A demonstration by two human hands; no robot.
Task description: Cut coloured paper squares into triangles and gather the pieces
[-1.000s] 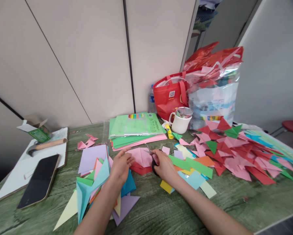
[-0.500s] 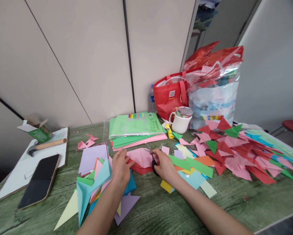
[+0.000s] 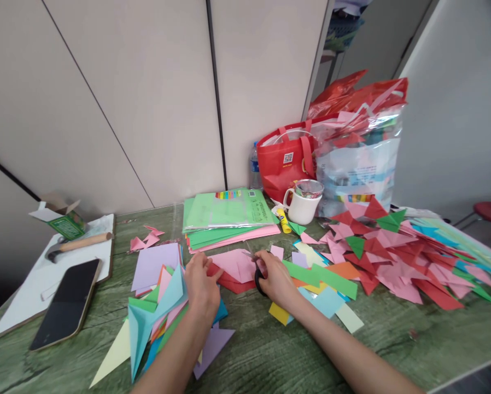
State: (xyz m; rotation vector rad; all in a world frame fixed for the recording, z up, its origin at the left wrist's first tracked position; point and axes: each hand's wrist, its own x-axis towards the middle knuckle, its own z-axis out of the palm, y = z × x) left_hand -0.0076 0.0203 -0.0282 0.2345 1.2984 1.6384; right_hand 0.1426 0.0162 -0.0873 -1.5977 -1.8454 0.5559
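My right hand [image 3: 276,276] is closed around scissors [image 3: 260,280] with black handles, their blades at the right end of a folded pink paper [image 3: 231,264]. At that paper's left end, the bent fingers of my left hand [image 3: 202,282] grip its edge, though the fingertips are partly hidden. Red paper [image 3: 233,283] lies just under and in front of the pink piece. Beneath my left wrist spreads a heap of folded coloured papers, with a light blue one [image 3: 141,328] on top. Cut strips, among them a green strip [image 3: 334,280], lie beside my right hand.
Pink and red folded pieces [image 3: 397,257] form a big pile at right. Behind stand a white mug [image 3: 305,205], a glue stick [image 3: 284,220], a red bag [image 3: 284,169] and packs of green paper [image 3: 229,210]. A phone [image 3: 67,303] and a hammer [image 3: 79,245] lie at left.
My left hand has shifted slightly left and toward me along the papers, uncovering more of the red paper. My right hand and the scissors have hardly moved.
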